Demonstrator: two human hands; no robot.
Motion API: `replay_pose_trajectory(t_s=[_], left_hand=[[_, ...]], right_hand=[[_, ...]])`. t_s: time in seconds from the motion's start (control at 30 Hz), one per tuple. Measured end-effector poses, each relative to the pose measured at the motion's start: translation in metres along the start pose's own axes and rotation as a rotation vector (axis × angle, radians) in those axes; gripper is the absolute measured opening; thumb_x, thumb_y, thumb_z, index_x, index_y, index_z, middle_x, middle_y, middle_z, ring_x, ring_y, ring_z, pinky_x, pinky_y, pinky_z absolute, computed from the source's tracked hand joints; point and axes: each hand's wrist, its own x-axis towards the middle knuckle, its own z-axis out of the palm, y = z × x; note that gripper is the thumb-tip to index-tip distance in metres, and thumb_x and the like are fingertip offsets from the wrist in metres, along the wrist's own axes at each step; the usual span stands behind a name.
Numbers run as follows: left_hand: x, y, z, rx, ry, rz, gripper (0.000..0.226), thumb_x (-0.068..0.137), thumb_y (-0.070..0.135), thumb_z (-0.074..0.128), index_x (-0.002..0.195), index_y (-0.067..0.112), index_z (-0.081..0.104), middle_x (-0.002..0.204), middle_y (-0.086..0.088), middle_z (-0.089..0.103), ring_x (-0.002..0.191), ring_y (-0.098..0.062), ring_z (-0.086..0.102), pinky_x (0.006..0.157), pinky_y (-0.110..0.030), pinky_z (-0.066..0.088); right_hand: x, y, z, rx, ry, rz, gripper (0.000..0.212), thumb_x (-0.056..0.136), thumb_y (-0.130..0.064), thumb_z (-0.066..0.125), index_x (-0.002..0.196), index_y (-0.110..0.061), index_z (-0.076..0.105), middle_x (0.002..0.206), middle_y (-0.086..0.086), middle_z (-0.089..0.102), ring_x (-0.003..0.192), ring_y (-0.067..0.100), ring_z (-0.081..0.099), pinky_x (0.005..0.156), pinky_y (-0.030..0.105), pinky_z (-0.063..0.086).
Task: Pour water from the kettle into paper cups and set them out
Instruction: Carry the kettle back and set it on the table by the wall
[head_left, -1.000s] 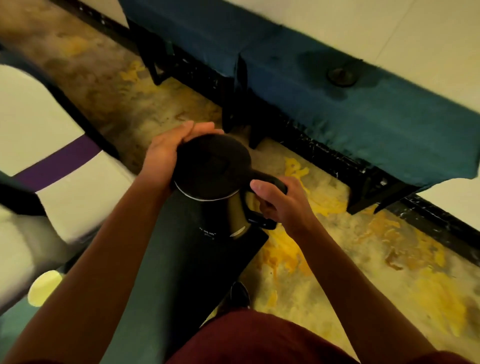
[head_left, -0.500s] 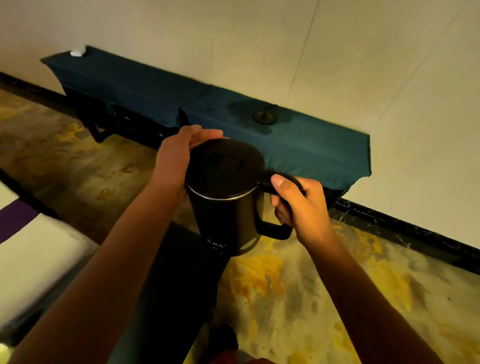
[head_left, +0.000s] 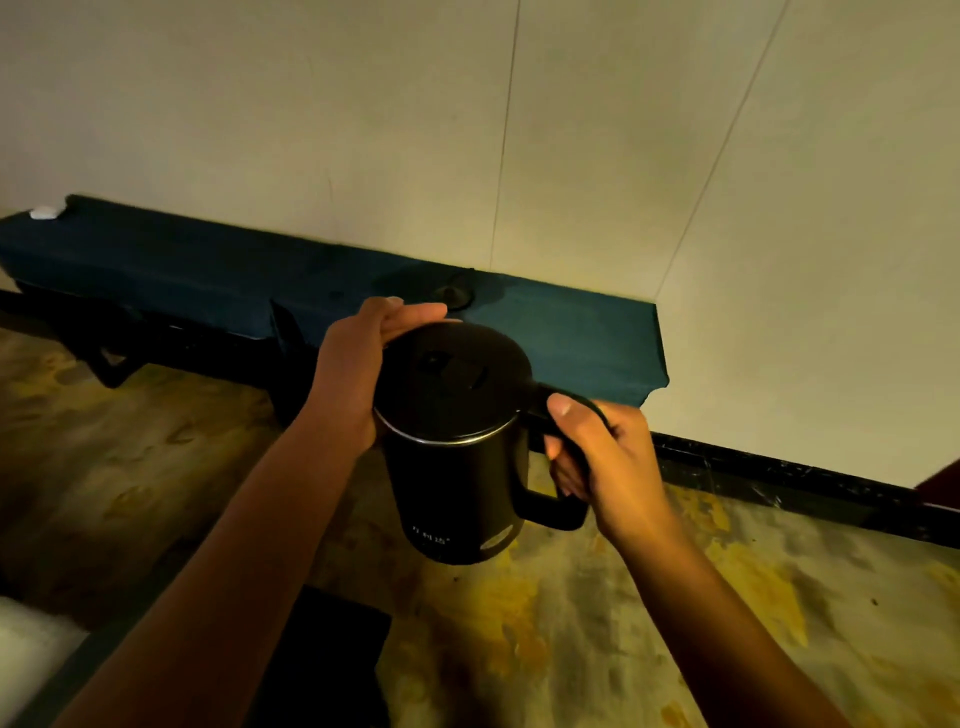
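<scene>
Up off its low spot, the kettle (head_left: 457, 457) now hangs before the blue tabletop (head_left: 582, 332); our right hand (head_left: 602, 467) holds its handle, left hand (head_left: 358, 374) hugs its side (no cups seen yet).

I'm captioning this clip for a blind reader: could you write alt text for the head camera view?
A person carries a black electric kettle in mid-air, right hand gripping its handle, left hand cupped against the closed lid's rim. Beyond stands a long table draped in dark blue cloth against a pale wall, with the round kettle base on it, above mottled yellow-brown floor. No cups visible.
</scene>
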Motion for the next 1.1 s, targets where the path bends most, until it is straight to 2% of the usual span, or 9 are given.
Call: replay_pose_trajectory(t_s=[0.13,0.37,0.47,0.57,0.73,0.83,0.93,1.0,1.1], left_hand=[[0.046,-0.015,0.037,0.033,-0.023,-0.013,0.042,0.096,0.039,0.043,0.104,0.019,0.08,0.108,-0.009,0.077,0.105,-0.027,0.071,0.103,-0.048,0.048],[0.118,-0.038,0.083,0.011,0.013,-0.013,0.04,0.095,0.038,0.046,0.105,0.018,0.079,0.107,-0.009,0.077,0.1,-0.025,0.074,0.085,-0.036,0.056],[0.154,-0.042,0.093,0.031,0.025,-0.054,0.04,0.094,0.039,0.046,0.102,0.02,0.08,0.106,-0.007,0.078,0.096,-0.023,0.075,0.076,-0.03,0.057],[0.192,-0.051,0.093,0.03,0.011,-0.074,0.041,0.095,0.039,0.045,0.102,0.019,0.081,0.106,-0.008,0.078,0.096,-0.023,0.074,0.078,-0.031,0.057],[0.269,-0.068,0.089,-0.018,-0.017,-0.111,0.04,0.093,0.037,0.049,0.107,0.015,0.079,0.112,-0.011,0.076,0.107,-0.028,0.07,0.095,-0.038,0.053],[0.318,-0.073,0.084,-0.081,-0.056,-0.135,0.04,0.093,0.038,0.05,0.107,0.015,0.079,0.111,-0.013,0.076,0.104,-0.028,0.072,0.085,-0.033,0.057],[0.364,-0.071,0.078,-0.042,-0.089,-0.085,0.038,0.095,0.035,0.047,0.104,0.018,0.08,0.106,-0.009,0.077,0.101,-0.022,0.073,0.078,-0.025,0.058],[0.382,-0.069,0.077,-0.035,-0.074,-0.073,0.038,0.096,0.034,0.047,0.101,0.019,0.081,0.105,-0.008,0.078,0.099,-0.02,0.073,0.08,-0.026,0.057],[0.421,-0.067,0.07,-0.076,-0.073,-0.094,0.04,0.095,0.036,0.048,0.104,0.015,0.08,0.11,-0.013,0.076,0.104,-0.026,0.072,0.089,-0.035,0.055]], right_hand=[[0.037,0.014,-0.038,0.016,0.003,0.013,0.06,0.086,-0.05,0.06,0.06,0.004,0.055,0.038,0.005,0.039,0.032,0.016,0.035,0.043,0.031,0.029],[0.105,0.042,-0.085,0.024,-0.007,0.024,0.058,0.085,-0.048,0.06,0.06,0.004,0.055,0.039,0.008,0.04,0.034,0.018,0.036,0.042,0.037,0.028],[0.138,0.057,-0.094,0.053,-0.007,0.055,0.055,0.082,-0.048,0.06,0.059,0.001,0.055,0.038,0.003,0.039,0.033,0.014,0.034,0.042,0.025,0.028],[0.176,0.073,-0.095,0.065,-0.015,0.077,0.054,0.081,-0.048,0.059,0.06,0.001,0.056,0.038,0.001,0.039,0.032,0.012,0.033,0.041,0.022,0.028],[0.241,0.095,-0.089,0.034,0.008,0.102,0.059,0.079,-0.047,0.06,0.06,0.009,0.053,0.036,-0.004,0.038,0.031,0.008,0.032,0.039,0.019,0.027],[0.283,0.104,-0.083,0.045,0.041,0.121,0.059,0.075,-0.046,0.062,0.059,0.01,0.052,0.036,-0.005,0.038,0.031,0.006,0.033,0.039,0.017,0.028],[0.324,0.113,-0.076,0.029,0.056,0.129,0.051,0.082,-0.033,0.064,0.059,0.011,0.051,0.037,-0.006,0.038,0.032,0.004,0.033,0.039,0.017,0.028],[0.343,0.114,-0.074,0.028,0.059,0.141,0.049,0.085,-0.028,0.06,0.059,0.012,0.052,0.036,-0.006,0.038,0.031,0.004,0.033,0.039,0.017,0.028],[0.382,0.126,-0.065,0.031,0.067,0.132,0.062,0.08,-0.041,0.064,0.058,0.014,0.048,0.036,-0.005,0.037,0.032,0.007,0.033,0.04,0.025,0.025]])
